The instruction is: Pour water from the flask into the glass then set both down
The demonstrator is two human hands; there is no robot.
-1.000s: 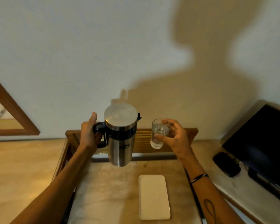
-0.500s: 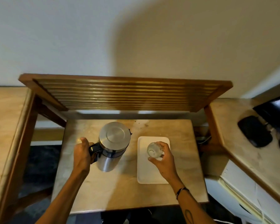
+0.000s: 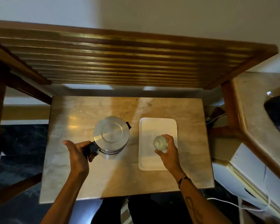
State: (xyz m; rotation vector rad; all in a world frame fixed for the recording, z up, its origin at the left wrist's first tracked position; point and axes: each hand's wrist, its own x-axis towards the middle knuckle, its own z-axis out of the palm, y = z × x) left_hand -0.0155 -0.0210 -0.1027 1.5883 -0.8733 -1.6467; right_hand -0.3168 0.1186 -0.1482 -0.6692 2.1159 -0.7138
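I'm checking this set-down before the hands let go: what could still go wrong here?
1. The right hand holds the clear drinking glass over the white rectangular tray. From above I cannot tell if it has landed; releasing early could tip it and spill water.
2. The left hand grips the black handle of the steel lidded flask; pulling away sideways could drag or rock it on the marble tabletop.

Left hand (image 3: 78, 153) curls in a grip, thumb raised; right hand (image 3: 167, 153) closes fingers forward.
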